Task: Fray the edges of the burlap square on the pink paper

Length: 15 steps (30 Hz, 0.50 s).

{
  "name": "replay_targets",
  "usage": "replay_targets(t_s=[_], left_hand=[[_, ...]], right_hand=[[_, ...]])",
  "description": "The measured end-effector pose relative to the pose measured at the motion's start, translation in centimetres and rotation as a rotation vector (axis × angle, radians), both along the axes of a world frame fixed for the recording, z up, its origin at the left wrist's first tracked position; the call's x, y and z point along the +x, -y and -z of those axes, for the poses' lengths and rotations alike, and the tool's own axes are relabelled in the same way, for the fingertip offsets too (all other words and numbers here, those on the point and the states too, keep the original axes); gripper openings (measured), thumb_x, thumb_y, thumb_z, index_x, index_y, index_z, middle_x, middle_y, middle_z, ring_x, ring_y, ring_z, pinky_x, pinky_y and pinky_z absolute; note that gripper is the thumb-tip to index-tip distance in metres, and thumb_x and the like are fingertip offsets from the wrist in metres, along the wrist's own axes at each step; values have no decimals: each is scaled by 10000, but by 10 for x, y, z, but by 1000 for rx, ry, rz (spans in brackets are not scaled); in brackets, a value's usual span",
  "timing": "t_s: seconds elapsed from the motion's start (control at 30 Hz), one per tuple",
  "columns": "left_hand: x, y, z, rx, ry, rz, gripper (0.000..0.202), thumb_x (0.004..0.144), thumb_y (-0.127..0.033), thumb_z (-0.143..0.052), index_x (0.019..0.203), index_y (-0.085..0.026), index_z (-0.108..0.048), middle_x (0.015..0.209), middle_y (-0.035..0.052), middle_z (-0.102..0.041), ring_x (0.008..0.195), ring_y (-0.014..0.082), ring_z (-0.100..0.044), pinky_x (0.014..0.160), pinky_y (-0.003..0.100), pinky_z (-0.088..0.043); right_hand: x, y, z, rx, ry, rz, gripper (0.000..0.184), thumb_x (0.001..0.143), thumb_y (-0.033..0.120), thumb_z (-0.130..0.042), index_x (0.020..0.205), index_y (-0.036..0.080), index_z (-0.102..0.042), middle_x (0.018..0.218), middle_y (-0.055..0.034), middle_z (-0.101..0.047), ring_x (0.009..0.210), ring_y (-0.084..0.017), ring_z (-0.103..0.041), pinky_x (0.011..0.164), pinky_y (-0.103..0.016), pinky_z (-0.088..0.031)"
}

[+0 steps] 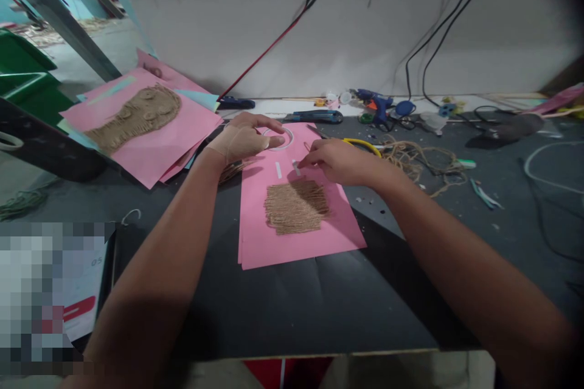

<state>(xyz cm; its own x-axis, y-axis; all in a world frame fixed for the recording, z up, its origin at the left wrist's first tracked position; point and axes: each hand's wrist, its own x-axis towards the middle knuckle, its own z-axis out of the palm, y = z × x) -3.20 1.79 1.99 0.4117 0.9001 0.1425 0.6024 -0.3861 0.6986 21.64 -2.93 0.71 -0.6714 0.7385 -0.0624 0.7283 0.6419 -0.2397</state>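
My left hand (244, 137) is curled around a thin white ring (291, 138), which looks like a roll of tape, over the top of a pink sheet (260, 249). My right hand (340, 161) is closed, its fingertips low over the sheet beside a short white strip (295, 168); anything pinched in them is hidden. A second white strip (278, 170) lies parallel to its left. Below both strips, a rough-edged patch of brown twine rows (296, 208) lies on the sheet.
Pink and blue sheets (182, 146) bearing a twine shape (148, 109) are piled at left. Behind are a box cutter (317, 117) and a blue glue gun (376, 103). Loose twine (410, 161) lies right. A phone-like screen (86, 285) sits at lower left.
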Motion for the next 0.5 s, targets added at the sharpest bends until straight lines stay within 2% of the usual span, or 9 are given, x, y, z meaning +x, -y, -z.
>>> replay_targets(t_s=[0.13,0.3,0.43,0.5], left_hand=[[-3,2,-6,-2,-16,32,336,782,-430,-785,1055,-245,-842,1232,80,-780,1096,247,-688,962,371,-540],[-4,6,-12,19,-76,46,358,786,-469,-783,1069,-258,-843,1154,74,-793,1016,241,-695,938,376,-538],[-10,9,-22,29,-122,17,380,786,-456,-789,1104,-253,-833,1044,62,-791,952,232,-688,897,361,-533],[-14,11,-28,22,-152,4,385,784,-457,-797,1115,-263,-829,1021,49,-785,974,233,-685,897,337,-522]], right_hand=[[0,7,-6,-67,42,-26,371,949,149,-562,1186,259,-826,1080,-105,-703,901,-206,-636,800,-308,-430],[-3,14,-7,-67,106,-15,433,939,114,-526,1214,287,-813,1073,-101,-712,869,-207,-651,761,-313,-436],[0,15,-8,-59,120,-25,431,938,97,-502,1198,248,-811,1103,-118,-731,902,-225,-674,789,-334,-466],[0,18,-20,-32,73,-50,415,951,104,-494,1211,207,-799,1161,-134,-742,974,-242,-684,836,-348,-487]])
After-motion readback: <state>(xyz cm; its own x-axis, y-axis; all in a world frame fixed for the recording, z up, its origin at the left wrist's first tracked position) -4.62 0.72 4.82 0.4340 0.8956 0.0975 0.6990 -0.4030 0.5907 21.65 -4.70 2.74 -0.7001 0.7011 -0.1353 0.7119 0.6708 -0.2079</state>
